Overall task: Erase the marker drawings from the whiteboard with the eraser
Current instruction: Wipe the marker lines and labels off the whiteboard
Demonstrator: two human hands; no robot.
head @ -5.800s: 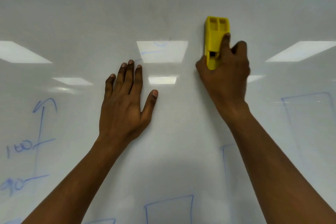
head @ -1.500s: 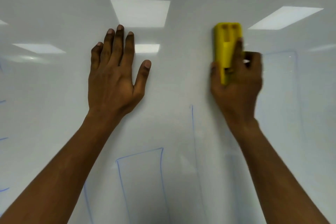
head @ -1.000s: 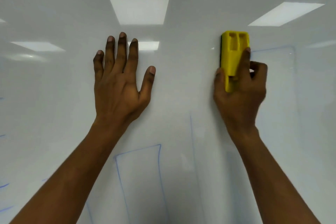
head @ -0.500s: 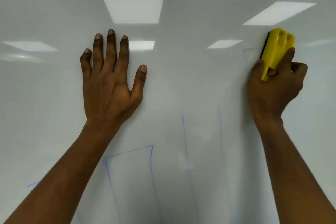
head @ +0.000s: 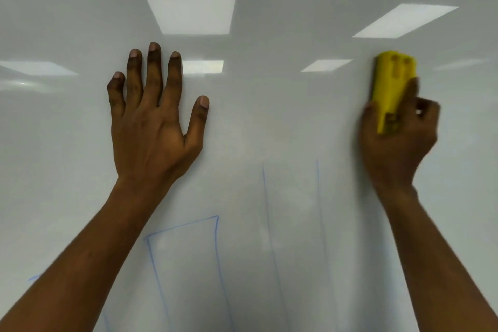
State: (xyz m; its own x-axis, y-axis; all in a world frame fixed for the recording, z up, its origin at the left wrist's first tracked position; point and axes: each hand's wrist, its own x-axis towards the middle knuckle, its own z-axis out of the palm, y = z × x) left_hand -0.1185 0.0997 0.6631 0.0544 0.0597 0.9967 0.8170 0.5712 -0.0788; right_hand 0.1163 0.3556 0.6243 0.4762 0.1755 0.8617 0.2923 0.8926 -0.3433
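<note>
The whiteboard fills the whole view. My right hand grips a yellow eraser, which is pressed upright against the board at the upper right and looks motion-blurred. My left hand lies flat on the board at the centre left, fingers spread, holding nothing. Blue marker lines sit lower down: a tall rectangle outline below my left wrist, and two thin vertical lines between my arms.
Bright ceiling-light reflections show on the glossy board. A short blue stroke sits at the lower left edge, beside my left forearm.
My right hand has swung the eraser from tilted back to upright and slightly lower on the board. The faint line near the eraser is gone. My left hand stays planted.
</note>
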